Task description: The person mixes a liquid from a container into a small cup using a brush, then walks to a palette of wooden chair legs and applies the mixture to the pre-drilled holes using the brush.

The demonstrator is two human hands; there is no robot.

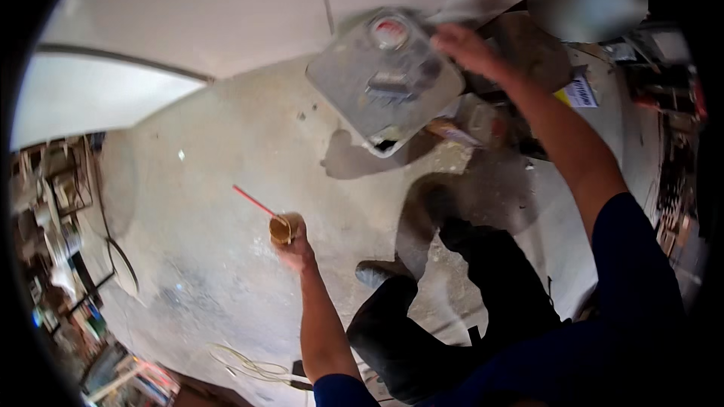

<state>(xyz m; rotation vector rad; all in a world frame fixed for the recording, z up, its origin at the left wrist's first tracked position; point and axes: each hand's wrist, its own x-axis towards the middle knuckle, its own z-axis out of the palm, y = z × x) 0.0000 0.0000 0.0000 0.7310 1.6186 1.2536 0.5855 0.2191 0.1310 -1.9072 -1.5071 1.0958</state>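
My left hand (292,250) is closed around a small cup (280,231) whose inside looks brown. A thin red stick (253,201) leans out of the cup over its rim. Off to the upper right, my right hand (469,49) reaches out beside the far right edge of a grey, square-topped canister (354,68). Its fingers look stretched and hold nothing I can see, though motion blurs them. A round white and red cap (390,32) sits at the canister's far corner. A dark hole shows at its near corner, and a small handle-like piece lies mid-top.
A pale wall (249,7) rises behind the canister. A white panel (98,98) stands at the left. Cluttered shelves (64,188) line the left side. A blurred round pale object (588,4) is at the upper right. Coiled cable (249,362) lies on the concrete floor (226,249).
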